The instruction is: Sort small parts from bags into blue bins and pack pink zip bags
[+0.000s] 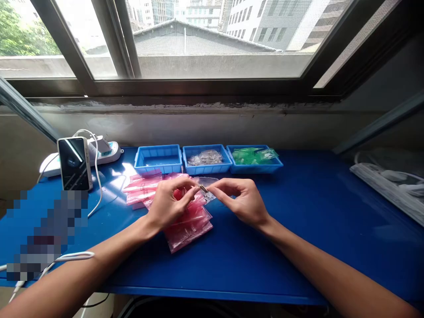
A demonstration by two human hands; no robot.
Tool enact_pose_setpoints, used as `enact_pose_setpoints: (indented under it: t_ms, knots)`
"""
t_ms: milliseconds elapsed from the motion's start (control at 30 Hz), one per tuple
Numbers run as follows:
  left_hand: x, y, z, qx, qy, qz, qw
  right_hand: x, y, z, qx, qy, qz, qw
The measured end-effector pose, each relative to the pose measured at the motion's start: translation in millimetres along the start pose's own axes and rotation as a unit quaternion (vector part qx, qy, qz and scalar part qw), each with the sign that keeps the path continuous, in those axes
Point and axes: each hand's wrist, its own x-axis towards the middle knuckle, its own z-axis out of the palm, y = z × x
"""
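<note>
My left hand (172, 198) and my right hand (243, 201) meet over the middle of the blue table, fingertips pinched together. Between them is a small metallic piece (203, 188), pinched by the left fingertips and met at its other end by the right ones. Its exact shape is too small to tell. Pink plastic bags (188, 227) lie under and beside my left hand, with more pink bags (141, 190) to its left. Behind the fingertips lies a clear bag (209, 181) with small dark bits in it. Something red shows behind my left fingers.
Three blue trays stand along the back: one nearly bare (159, 169), one with clear packets (207, 158), one with green packets (253, 155). At the left are a phone (74, 163), a power strip (114, 152) and white cables. Another strip (387, 187) lies far right.
</note>
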Motion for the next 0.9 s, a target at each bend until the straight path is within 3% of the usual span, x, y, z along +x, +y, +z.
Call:
enact_pose_setpoints:
  t_ms: [567, 700, 900]
  knots:
    - [-3, -2, 2.4, -0.044, -0.003, -0.015, 0.999, -1, 3, 2, 0.036, -0.005, 0.013, 0.999]
    - [-5, -3, 2.2, -0.002, 0.026, 0.041, 0.999, -3, 6, 3, 0.067, 0.005, -0.002, 0.998]
    - [-6, -9, 2.4, 0.047, 0.066, 0.162, 0.983, -6, 2, 4, 0.011, 0.068, -0.099, 0.993]
